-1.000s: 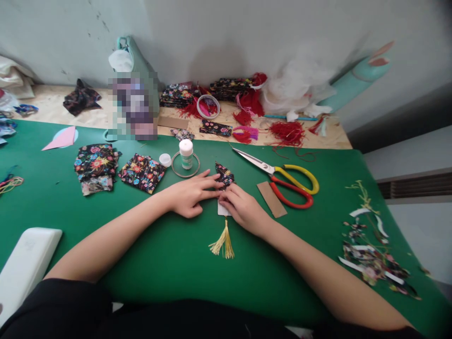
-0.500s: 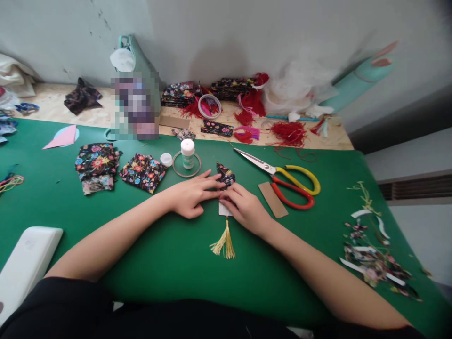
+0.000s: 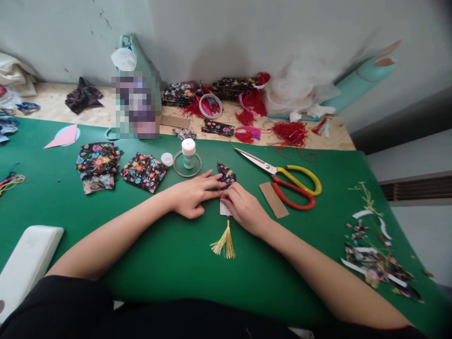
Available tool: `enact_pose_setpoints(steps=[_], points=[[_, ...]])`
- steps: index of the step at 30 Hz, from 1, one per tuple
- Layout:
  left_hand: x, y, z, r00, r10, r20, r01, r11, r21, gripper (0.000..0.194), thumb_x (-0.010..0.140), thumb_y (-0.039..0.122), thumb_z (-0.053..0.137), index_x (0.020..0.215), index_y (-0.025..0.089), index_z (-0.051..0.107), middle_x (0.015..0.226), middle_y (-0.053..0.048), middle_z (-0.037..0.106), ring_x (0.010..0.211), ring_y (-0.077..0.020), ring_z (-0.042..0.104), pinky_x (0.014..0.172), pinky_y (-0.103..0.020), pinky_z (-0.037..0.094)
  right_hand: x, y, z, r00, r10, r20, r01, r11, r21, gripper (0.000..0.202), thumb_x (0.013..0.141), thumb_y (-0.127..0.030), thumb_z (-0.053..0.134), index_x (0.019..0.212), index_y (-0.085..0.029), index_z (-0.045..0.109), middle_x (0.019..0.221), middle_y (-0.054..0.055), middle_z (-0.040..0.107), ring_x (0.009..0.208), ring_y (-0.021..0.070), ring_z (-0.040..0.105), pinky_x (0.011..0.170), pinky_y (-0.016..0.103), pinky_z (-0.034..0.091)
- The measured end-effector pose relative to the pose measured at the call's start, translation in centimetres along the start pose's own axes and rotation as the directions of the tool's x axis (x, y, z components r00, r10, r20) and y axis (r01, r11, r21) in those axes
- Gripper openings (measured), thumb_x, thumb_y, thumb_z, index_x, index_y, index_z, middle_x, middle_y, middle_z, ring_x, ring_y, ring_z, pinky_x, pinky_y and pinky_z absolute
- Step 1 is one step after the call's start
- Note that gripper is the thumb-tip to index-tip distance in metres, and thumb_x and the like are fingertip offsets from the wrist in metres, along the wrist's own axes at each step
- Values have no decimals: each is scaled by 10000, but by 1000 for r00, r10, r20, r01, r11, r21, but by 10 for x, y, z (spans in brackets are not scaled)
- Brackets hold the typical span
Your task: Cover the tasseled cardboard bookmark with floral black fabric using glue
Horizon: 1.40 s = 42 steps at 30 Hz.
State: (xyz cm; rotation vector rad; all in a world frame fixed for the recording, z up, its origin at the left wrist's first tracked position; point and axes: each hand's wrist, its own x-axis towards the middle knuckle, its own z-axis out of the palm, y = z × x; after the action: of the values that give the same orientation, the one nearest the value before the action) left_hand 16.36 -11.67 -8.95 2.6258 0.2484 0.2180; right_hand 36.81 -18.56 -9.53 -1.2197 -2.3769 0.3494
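Note:
A black floral fabric piece [image 3: 226, 173] lies in front of me, with a white card [image 3: 225, 207] at its near end and a yellow tassel [image 3: 225, 241] hanging from the card. My left hand [image 3: 192, 194] rests flat with its fingers spread, the tips touching the fabric from the left. From the right, the bent fingers of my right hand [image 3: 245, 207] are pinched together at the fabric where it meets the card. The two hands partly cover this joint, so the fold there is hidden.
Large scissors [image 3: 271, 170] with yellow and red handles lie beside a brown card strip [image 3: 274, 200]. A white bottle [image 3: 188, 153] stands inside a ring, near a small cap [image 3: 167, 159]. Floral cloth squares [image 3: 144, 172] lie left; fabric scraps [image 3: 376, 268] lie right.
The view has shifted very slightly. Both hands stay at the fabric in nearly the same pose, and the tassel keeps its place.

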Motion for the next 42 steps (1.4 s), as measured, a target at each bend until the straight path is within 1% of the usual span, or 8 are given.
enact_pose_setpoints(steps=[4, 10, 15, 21, 29, 36, 39, 42], points=[[0, 0, -2, 1000, -16, 2, 16, 1000, 1, 726, 614, 155, 488, 1336, 117, 419, 1392, -179, 403, 1370, -336, 222, 1108, -578, 145, 1, 1, -4, 996, 89, 18, -90, 989, 114, 99, 895, -175, 441, 854, -186, 531, 832, 71, 565, 771, 192, 569, 661, 314, 494], [1, 1, -5, 999, -28, 17, 28, 1000, 14, 748, 613, 168, 483, 1355, 139, 396, 1373, -160, 427, 1367, -327, 236, 1114, -572, 122, 4, 4, -7, 987, 153, 42, -158, 959, 237, 48, 868, -196, 509, 820, -195, 509, 782, 42, 562, 685, 160, 567, 597, 274, 481], [1, 2, -5, 999, -29, 14, 28, 999, 21, 719, 613, 173, 485, 1327, 114, 433, 1364, -169, 430, 1370, -324, 229, 1122, -550, 122, 7, 4, -9, 993, 106, 49, -113, 979, 169, 73, 881, -167, 461, 840, -187, 518, 824, 67, 589, 783, 193, 587, 690, 318, 492], [0, 2, -4, 1000, -26, 0, 26, 999, 23, 698, 616, 179, 486, 1308, 95, 454, 1346, -179, 451, 1359, -327, 257, 1120, -550, 132, 10, 10, -17, 992, 66, 109, -92, 961, 261, 81, 863, -184, 509, 788, -193, 539, 769, 37, 589, 708, 158, 569, 615, 265, 466], [2, 2, -6, 999, -39, 8, 39, 999, 16, 701, 608, 175, 486, 1308, 142, 457, 1331, -153, 471, 1343, -328, 292, 1113, -554, 156, 17, 5, -19, 973, 174, 154, -209, 946, 246, 78, 809, -141, 564, 747, -187, 557, 667, -2, 577, 586, 127, 538, 542, 236, 421], [2, 3, -8, 999, -38, 3, 38, 999, -4, 688, 612, 177, 485, 1299, 152, 471, 1362, -144, 446, 1354, -327, 268, 1113, -557, 150, 15, 1, -12, 967, 228, 114, -247, 949, 194, 96, 802, -122, 552, 735, -184, 522, 697, 17, 577, 609, 142, 549, 566, 252, 429], [2, 3, -8, 999, -37, 4, 37, 999, -8, 677, 615, 172, 487, 1290, 118, 482, 1356, -160, 449, 1358, -329, 257, 1120, -550, 139, 15, 1, -12, 968, 220, 117, -241, 948, 208, 104, 803, -114, 545, 733, -183, 509, 687, 14, 565, 602, 139, 543, 559, 246, 424], [3, 3, -8, 999, -40, 12, 40, 999, -7, 686, 618, 168, 491, 1303, 123, 468, 1360, -156, 444, 1359, -331, 252, 1118, -558, 142, 16, 1, -13, 971, 204, 125, -227, 949, 218, 122, 798, -103, 537, 720, -188, 495, 675, 6, 554, 590, 132, 533, 543, 235, 413]])
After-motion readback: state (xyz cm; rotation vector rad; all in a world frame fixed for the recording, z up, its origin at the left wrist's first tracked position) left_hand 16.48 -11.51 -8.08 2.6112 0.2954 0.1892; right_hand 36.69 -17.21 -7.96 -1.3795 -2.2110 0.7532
